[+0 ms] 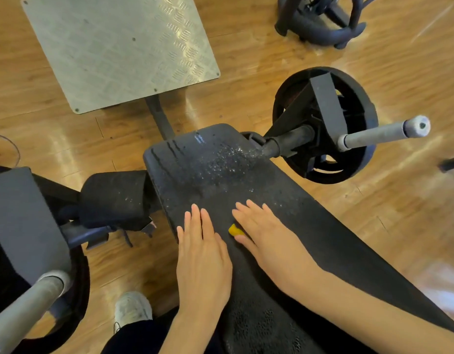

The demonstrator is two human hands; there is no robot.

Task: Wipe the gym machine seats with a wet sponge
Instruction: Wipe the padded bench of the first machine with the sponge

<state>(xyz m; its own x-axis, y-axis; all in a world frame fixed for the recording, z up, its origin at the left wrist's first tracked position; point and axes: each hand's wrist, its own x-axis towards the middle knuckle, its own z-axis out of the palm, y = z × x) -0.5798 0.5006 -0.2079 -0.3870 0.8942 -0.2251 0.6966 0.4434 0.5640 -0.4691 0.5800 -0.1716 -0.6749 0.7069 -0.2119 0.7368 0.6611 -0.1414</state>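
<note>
The black padded seat (210,172) of the gym machine runs from the centre to the lower right, its far end speckled with water droplets. My left hand (201,254) lies flat on the pad near its left edge, fingers straight. My right hand (264,236) presses flat on a yellow sponge (235,230); only a small corner of the sponge shows beside the thumb, the rest is hidden under the palm.
A metal footplate (118,49) stands ahead on the wooden floor. A weight plate on a bar with a grey handle (384,135) sticks out at the right. A black roller pad (116,200) and a grey frame (24,221) sit at the left. My shoe (132,307) is below.
</note>
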